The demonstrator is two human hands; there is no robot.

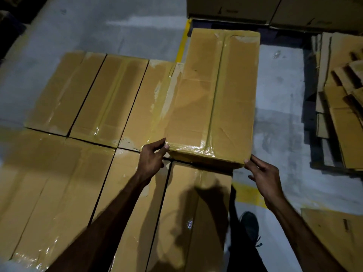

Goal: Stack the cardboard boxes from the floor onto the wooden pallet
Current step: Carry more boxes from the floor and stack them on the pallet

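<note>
Grey concrete floor (121,26), scuffed and blotched with paler patches, carries a yellow painted line (183,41) running away from the camera and another yellow patch nearer the person's dark shoe (249,226). A layer of taped cardboard boxes (88,91) lies side by side in two rows, tops level, tape shining under dim light. One long box (214,95) sits raised at the right end of the far row, its near end overhanging the row below. The left hand (152,160) holds its near left corner, thumb on top and fingers curled beneath; the right hand (263,175) touches the near right corner with fingers loosely extended. Flattened cardboard sheets (339,99) lie heaped on the right, and more large cartons (275,8) stand along the far edge.
</note>
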